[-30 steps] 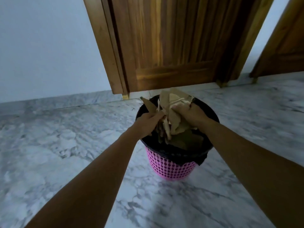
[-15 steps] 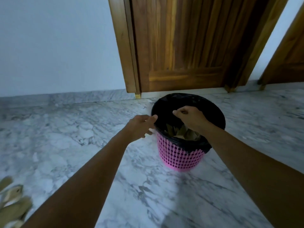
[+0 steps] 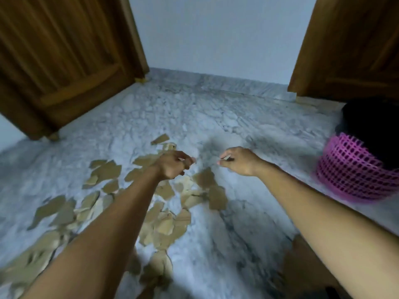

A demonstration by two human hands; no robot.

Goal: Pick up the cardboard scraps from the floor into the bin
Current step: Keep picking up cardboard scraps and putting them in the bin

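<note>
Cardboard scraps (image 3: 108,172) strewn on the floor (image 3: 216,117) under and behind loosely curled fingers (image 3: 186,162), left hand (image 3: 172,165) empty, right hand (image 3: 239,161) impossible to judge, turned back from the bin (image 3: 354,175), now well right, one load dropped, plenty left.

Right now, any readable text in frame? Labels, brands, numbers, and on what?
None readable. No print shows on the pink bin, its black liner, the cardboard scraps, the left door, the right door or the wall. The frame is motion-blurred, so any fine print on the scraps would be lost.
</note>
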